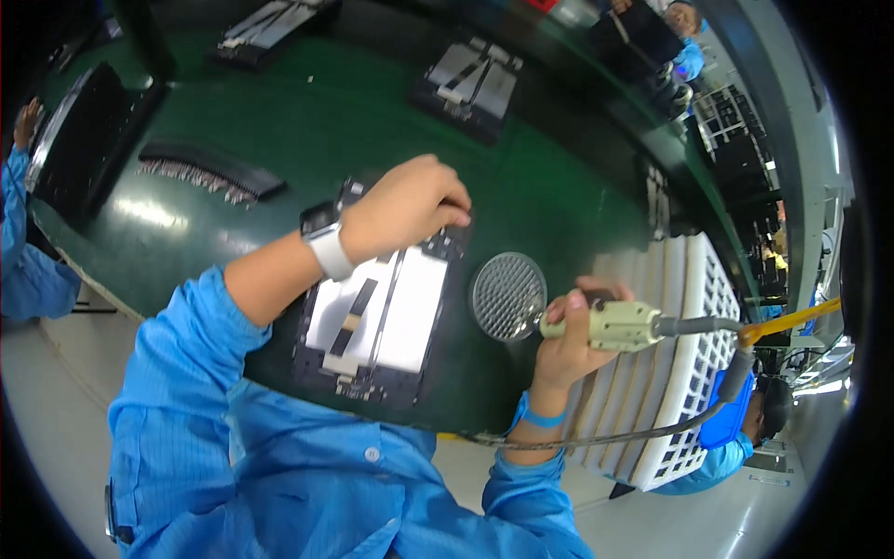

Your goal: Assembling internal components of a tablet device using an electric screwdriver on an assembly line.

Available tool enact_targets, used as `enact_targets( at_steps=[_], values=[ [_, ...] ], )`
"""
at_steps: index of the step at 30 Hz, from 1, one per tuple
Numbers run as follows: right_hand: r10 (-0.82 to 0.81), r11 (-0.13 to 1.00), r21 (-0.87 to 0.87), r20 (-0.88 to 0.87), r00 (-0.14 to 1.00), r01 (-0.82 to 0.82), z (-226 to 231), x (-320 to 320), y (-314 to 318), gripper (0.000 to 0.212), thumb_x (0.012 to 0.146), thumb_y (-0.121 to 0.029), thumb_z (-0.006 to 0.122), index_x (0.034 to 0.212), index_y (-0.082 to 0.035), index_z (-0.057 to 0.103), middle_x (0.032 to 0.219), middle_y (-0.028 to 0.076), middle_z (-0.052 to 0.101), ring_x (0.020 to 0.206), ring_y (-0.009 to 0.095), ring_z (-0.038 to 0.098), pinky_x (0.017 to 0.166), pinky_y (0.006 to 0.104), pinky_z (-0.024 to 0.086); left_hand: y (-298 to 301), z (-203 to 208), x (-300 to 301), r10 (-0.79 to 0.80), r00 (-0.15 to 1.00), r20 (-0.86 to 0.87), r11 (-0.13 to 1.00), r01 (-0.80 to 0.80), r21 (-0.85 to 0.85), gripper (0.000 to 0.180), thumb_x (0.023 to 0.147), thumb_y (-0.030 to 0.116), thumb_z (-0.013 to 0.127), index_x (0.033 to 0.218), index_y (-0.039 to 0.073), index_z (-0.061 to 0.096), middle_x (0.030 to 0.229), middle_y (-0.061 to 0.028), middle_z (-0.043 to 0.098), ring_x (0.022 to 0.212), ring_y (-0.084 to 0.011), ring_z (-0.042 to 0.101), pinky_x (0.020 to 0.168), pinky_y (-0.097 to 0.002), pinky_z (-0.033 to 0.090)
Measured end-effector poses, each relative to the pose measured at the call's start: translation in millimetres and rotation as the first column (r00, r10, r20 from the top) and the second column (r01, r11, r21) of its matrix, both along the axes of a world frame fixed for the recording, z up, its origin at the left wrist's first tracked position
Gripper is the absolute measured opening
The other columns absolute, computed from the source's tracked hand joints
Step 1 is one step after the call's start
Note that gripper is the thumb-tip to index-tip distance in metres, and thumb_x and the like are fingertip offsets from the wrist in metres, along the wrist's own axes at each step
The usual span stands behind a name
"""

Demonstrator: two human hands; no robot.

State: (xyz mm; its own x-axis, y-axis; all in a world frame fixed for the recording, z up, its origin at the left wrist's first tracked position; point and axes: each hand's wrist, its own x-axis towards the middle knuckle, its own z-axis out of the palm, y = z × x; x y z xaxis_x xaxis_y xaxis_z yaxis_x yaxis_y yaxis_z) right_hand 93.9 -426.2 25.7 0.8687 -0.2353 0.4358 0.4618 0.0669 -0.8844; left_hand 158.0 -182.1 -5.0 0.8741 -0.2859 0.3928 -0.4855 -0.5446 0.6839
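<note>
An opened tablet (424, 307) with a black frame and a bright silver inner panel lies in front of me on the green table. Over its far end is my left hand (410, 207), its fingers curled and pinched together; whatever they may hold is hidden. My right hand (570, 340) is wrapped round a pale green electric screwdriver (626, 324), held nearly level with its nose toward the left. Close by that nose sits a round dimpled metal dish (507, 296), just right of the tablet. A grey cable runs from the screwdriver's back end.
White foam trays (684, 326) stand stacked at the right, beside my right forearm. More opened tablets (472, 82) lie farther back. At the left are a long black strip of parts (209, 166) and upright black panels (88, 140). A co-worker's blue sleeve (14, 210) shows at the left edge.
</note>
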Motion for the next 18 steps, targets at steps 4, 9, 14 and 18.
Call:
enact_targets(
  at_steps=[4,9,14,18],
  values=[
    [-0.016,0.999,-0.043,0.006,1.000,0.016,2,3,-2,0.053,0.084,0.006,0.064,0.132,0.003,0.041,0.102,0.018,0.061,0.059,0.015,0.055,0.052,0.0264,0.049,0,-4,12,-0.054,0.999,0.002,0.998,0.054,0.012,0.015,0.080,0.016,0.072,0.086,0.002,0.075,0.086,-0.0120,0.066,0.092,-0.0325,0.060,0.084,-0.0423,0.048],
    [-0.014,0.999,-0.036,0.044,0.999,0.016,4,0,0,0.055,0.083,0.002,0.067,0.132,0.002,0.041,0.101,0.019,0.061,0.057,0.015,0.055,0.052,0.0263,0.050,0,-8,14,-0.068,0.998,-0.006,0.998,0.068,0.007,0.015,0.081,0.014,0.071,0.087,0.001,0.075,0.085,-0.0139,0.068,0.090,-0.0324,0.063,0.081,-0.0407,0.050],
    [-0.018,0.999,-0.042,0.045,0.999,0.020,2,-3,0,0.055,0.083,0.002,0.067,0.132,0.002,0.041,0.101,0.019,0.061,0.057,0.014,0.055,0.052,0.0262,0.050,8,10,15,-0.134,0.939,-0.317,0.980,0.078,-0.184,0.017,0.084,0.014,0.070,0.091,-0.001,0.074,0.086,-0.0167,0.071,0.081,-0.0302,0.067,0.077,-0.0366,0.052],
    [-0.016,0.998,-0.062,0.052,0.999,0.019,6,-5,0,0.055,0.084,0.001,0.066,0.133,0.002,0.042,0.101,0.019,0.061,0.057,0.014,0.054,0.052,0.0261,0.050,8,7,16,-0.129,0.925,-0.357,0.983,0.073,-0.167,0.017,0.085,0.014,0.070,0.091,-0.002,0.074,0.084,-0.0162,0.070,0.080,-0.0289,0.067,0.077,-0.0361,0.052]
  ],
)
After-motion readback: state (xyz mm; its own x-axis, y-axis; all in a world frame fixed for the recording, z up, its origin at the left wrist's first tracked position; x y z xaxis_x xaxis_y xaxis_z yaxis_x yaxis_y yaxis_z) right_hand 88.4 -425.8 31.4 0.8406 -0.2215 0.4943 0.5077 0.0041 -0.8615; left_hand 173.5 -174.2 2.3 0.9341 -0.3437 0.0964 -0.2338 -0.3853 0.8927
